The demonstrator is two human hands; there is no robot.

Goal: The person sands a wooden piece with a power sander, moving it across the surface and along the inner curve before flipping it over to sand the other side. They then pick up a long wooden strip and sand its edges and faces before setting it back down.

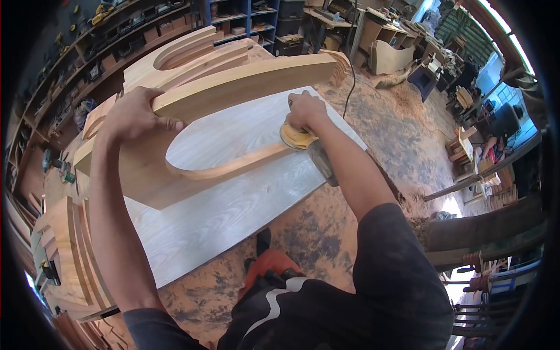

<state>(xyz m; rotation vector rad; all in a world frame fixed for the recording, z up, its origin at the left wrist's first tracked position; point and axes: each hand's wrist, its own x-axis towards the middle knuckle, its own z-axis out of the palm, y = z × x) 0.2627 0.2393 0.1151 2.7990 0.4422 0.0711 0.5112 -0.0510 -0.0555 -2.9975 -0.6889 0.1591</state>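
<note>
A pale wooden furniture part with a curved U-shaped opening stands on edge on a light grey board. My left hand grips its upper left corner, thumb on the near face and fingers over the far side. At the free end of its lower arm, my right hand is wrapped over the top of a yellow electric sander. A dark dust canister sticks out from the sander toward me. The sander's pad seems to meet the wood, but the contact is hidden.
Behind the part lie more cut wooden pieces. Further shaped pieces are stacked at left, near a green cordless drill. A black cable hangs beyond the board. Sawdust covers the floor; tool shelves line the back.
</note>
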